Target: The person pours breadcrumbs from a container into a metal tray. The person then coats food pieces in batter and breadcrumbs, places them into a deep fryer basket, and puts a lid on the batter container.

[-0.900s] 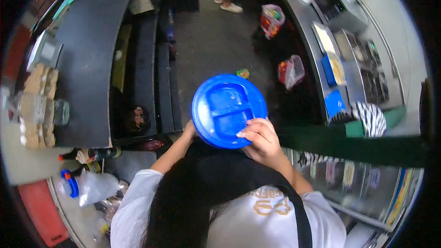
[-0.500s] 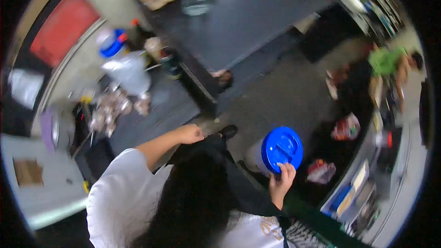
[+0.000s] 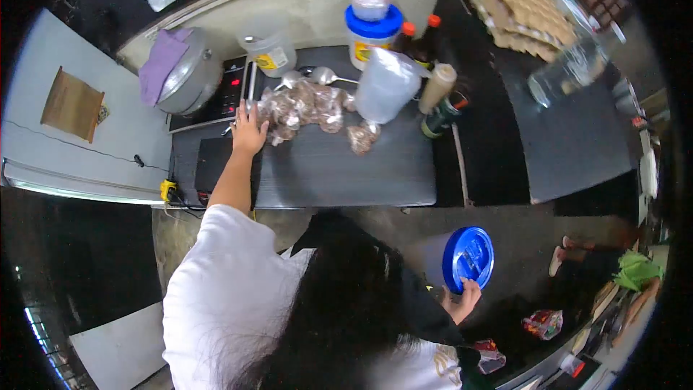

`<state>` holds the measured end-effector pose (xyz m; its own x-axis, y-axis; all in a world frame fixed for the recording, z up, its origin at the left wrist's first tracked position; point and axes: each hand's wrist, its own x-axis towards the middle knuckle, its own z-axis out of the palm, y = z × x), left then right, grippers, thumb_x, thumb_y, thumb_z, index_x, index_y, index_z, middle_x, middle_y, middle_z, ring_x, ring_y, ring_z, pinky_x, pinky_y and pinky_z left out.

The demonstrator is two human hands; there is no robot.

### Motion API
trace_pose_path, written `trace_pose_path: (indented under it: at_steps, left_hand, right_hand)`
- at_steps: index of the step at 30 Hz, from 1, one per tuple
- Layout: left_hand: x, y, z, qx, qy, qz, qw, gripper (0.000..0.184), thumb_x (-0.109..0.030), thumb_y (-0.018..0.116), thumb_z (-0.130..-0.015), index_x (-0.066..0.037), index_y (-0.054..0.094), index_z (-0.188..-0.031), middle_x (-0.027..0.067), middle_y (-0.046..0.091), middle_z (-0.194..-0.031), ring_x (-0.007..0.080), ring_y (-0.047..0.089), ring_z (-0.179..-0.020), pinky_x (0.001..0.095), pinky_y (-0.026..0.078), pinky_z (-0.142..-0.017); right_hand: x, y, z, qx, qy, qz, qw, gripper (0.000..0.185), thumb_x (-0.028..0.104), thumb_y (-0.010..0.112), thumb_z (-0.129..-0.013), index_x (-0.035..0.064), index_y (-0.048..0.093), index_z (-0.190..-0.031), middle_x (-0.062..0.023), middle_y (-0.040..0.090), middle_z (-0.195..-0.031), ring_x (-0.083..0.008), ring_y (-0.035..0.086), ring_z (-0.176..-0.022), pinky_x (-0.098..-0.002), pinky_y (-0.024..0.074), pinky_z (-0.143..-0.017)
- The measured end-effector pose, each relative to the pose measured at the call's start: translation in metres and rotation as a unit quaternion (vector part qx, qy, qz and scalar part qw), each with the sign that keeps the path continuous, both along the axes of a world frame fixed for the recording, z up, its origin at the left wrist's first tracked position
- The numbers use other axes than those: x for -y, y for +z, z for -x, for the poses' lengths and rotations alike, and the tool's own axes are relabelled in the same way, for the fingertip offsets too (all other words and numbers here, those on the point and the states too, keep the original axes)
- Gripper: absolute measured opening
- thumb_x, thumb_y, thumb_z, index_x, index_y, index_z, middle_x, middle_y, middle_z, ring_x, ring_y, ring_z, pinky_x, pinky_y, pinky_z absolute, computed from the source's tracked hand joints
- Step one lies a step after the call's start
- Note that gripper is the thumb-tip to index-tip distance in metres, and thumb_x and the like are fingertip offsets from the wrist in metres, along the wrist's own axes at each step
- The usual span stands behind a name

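Note:
My left hand (image 3: pixel 247 133) reaches over the counter with its fingers stretched out. It is beside a pile of small clear plastic bags (image 3: pixel 299 107) with brown contents; whether it touches them I cannot tell. Just beyond the fingertips lies the black induction cooker (image 3: pixel 232 87) with red lit digits. My right hand (image 3: pixel 462 301), low on the right, is closed on the edge of a plastic bucket with a blue lid (image 3: pixel 468 256). The bucket's pale body is blurred and hangs above the floor.
On the dark counter (image 3: pixel 346 173) stand a lidded pot (image 3: pixel 189 76) with a purple cloth, a clear tub (image 3: pixel 267 47), a blue-lidded tub (image 3: pixel 372 32), a filled plastic bag (image 3: pixel 388 87) and bottles. Egg trays (image 3: pixel 516 3) and a glass bottle (image 3: pixel 570 68) lie right. Another person's feet (image 3: pixel 557 260) show.
My view has swung left to face the counter. My left hand has moved from beside my body to the bags. The blue-lidded bucket stays in my right hand.

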<state>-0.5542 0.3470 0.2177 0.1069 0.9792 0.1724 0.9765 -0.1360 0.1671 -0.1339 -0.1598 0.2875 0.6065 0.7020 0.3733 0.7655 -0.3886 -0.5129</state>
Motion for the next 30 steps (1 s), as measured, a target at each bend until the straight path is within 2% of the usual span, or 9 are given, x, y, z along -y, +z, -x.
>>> trace_pose_path:
  at_steps: [4, 6, 9, 14, 18, 22, 26, 30]
  left_hand:
    - [-0.058, -0.02, 0.037, 0.046, -0.028, -0.025, 0.998, 0.074, -0.04, 0.062, -0.087, -0.018, 0.028, -0.149, 0.0147, 0.013, -0.158, 0.0402, 0.023, -0.141, 0.0643, 0.029, -0.107]
    - [-0.076, -0.03, 0.043, 0.056, -0.057, 0.003, 0.997, 0.075, -0.04, 0.063, -0.086, -0.025, 0.025, -0.15, 0.0157, 0.013, -0.158, 0.0419, 0.021, -0.142, 0.0651, 0.027, -0.107]
    - [-0.09, -0.033, 0.048, 0.033, -0.067, 0.043, 0.996, 0.078, -0.042, 0.062, -0.087, -0.027, 0.021, -0.151, 0.0129, 0.006, -0.16, 0.042, 0.016, -0.144, 0.0632, 0.025, -0.109]
    - [-0.094, -0.036, 0.058, 0.084, -0.072, 0.05, 0.993, 0.083, -0.045, 0.066, -0.083, -0.029, 0.021, -0.152, 0.0135, 0.006, -0.16, 0.0449, 0.016, -0.143, 0.0687, 0.024, -0.106]
    - [-0.094, -0.034, 0.07, 0.122, -0.058, -0.011, 0.991, 0.082, -0.046, 0.066, -0.083, -0.027, 0.024, -0.151, 0.0155, 0.005, -0.159, 0.0454, 0.014, -0.143, 0.0726, 0.023, -0.104]
    - [-0.094, -0.037, 0.08, 0.128, -0.043, 0.027, 0.99, 0.084, -0.043, 0.067, -0.082, -0.027, 0.022, -0.152, 0.0139, 0.001, -0.16, 0.0447, 0.015, -0.143, 0.0725, 0.024, -0.103]
    - [-0.1, -0.03, 0.074, 0.126, -0.077, -0.013, 0.989, 0.082, -0.044, 0.066, -0.083, -0.027, 0.023, -0.151, 0.0135, 0.002, -0.16, 0.0441, 0.014, -0.143, 0.0729, 0.023, -0.103]
    - [-0.114, -0.029, 0.068, 0.11, -0.064, -0.01, 0.992, 0.08, -0.045, 0.062, -0.086, -0.029, 0.02, -0.152, 0.0118, 0.001, -0.161, 0.0435, 0.013, -0.144, 0.0739, 0.023, -0.102]
  right_hand:
    - [-0.059, 0.018, 0.027, 0.006, -0.027, 0.007, 1.0, 0.055, 0.0, 0.08, -0.057, 0.0056, 0.062, -0.109, -0.0174, 0.057, -0.113, -0.0383, 0.052, -0.109, -0.0471, 0.0391, -0.098]
    - [-0.082, 0.018, 0.036, 0.025, -0.021, 0.011, 0.999, 0.057, -0.001, 0.08, -0.058, 0.0056, 0.062, -0.111, -0.0173, 0.055, -0.116, -0.0372, 0.052, -0.11, -0.0466, 0.039, -0.098]
    - [-0.113, 0.027, 0.056, 0.02, -0.03, 0.016, 0.999, 0.057, -0.005, 0.078, -0.06, 0.006, 0.061, -0.113, -0.0172, 0.055, -0.115, -0.0365, 0.051, -0.111, -0.046, 0.0391, -0.099]
    - [-0.14, 0.034, 0.082, 0.024, -0.025, 0.004, 0.999, 0.056, -0.007, 0.077, -0.059, 0.0057, 0.062, -0.112, -0.0168, 0.055, -0.115, -0.0362, 0.052, -0.111, -0.0458, 0.0395, -0.098]
    - [-0.148, 0.041, 0.093, 0.029, 0.0, 0.028, 0.999, 0.056, -0.006, 0.076, -0.059, 0.006, 0.062, -0.112, -0.0167, 0.057, -0.114, -0.0369, 0.052, -0.111, -0.0466, 0.0396, -0.098]
    - [-0.149, 0.041, 0.109, 0.045, 0.014, 0.047, 0.998, 0.056, -0.007, 0.073, -0.058, 0.0062, 0.062, -0.111, -0.0169, 0.058, -0.113, -0.0377, 0.052, -0.111, -0.0472, 0.0393, -0.098]
    - [-0.149, 0.041, 0.122, 0.04, 0.0, 0.057, 0.998, 0.056, -0.008, 0.071, -0.058, 0.0063, 0.062, -0.111, -0.0172, 0.058, -0.113, -0.0379, 0.052, -0.111, -0.0472, 0.039, -0.099]
    - [-0.145, 0.043, 0.13, 0.05, -0.005, 0.071, 0.996, 0.055, -0.007, 0.072, -0.059, 0.0063, 0.062, -0.111, -0.0172, 0.058, -0.111, -0.0377, 0.052, -0.111, -0.0471, 0.0391, -0.099]
